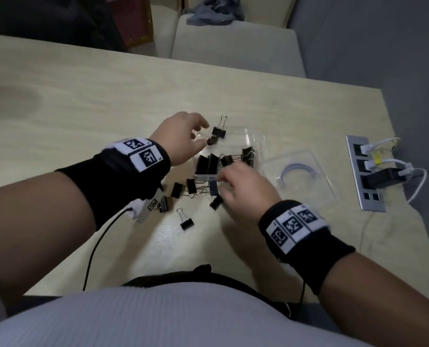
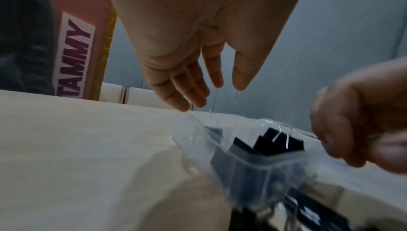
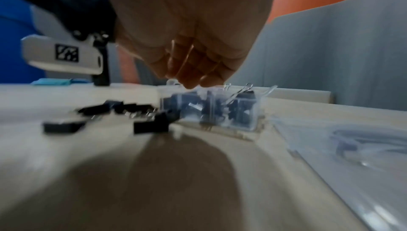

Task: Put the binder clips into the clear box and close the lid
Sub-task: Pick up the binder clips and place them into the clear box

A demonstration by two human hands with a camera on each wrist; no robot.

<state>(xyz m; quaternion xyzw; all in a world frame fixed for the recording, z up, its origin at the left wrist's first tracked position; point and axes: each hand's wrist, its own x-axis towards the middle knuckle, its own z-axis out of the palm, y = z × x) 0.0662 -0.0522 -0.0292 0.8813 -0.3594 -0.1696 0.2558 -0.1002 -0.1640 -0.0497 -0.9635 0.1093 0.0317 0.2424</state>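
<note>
The clear box (image 1: 205,174) stands mid-table with several black binder clips (image 1: 209,162) upright inside; its lid (image 1: 254,140) seems to hang open at the far side. My left hand (image 1: 183,136) hovers at the box's far left corner with fingers (image 2: 189,85) nearly straight, one tip touching the clear rim (image 2: 187,118). My right hand (image 1: 246,191) is over the near rim with fingers (image 3: 193,71) curled; blur hides whether they hold anything. Several loose clips (image 1: 176,190) lie in front of the box, one more (image 1: 219,131) behind it.
A clear plastic bag with a coiled cable (image 1: 298,174) lies right of the box. Further right a socket panel (image 1: 363,171) is set in the table with chargers plugged in. A chair (image 1: 233,43) stands beyond the far edge.
</note>
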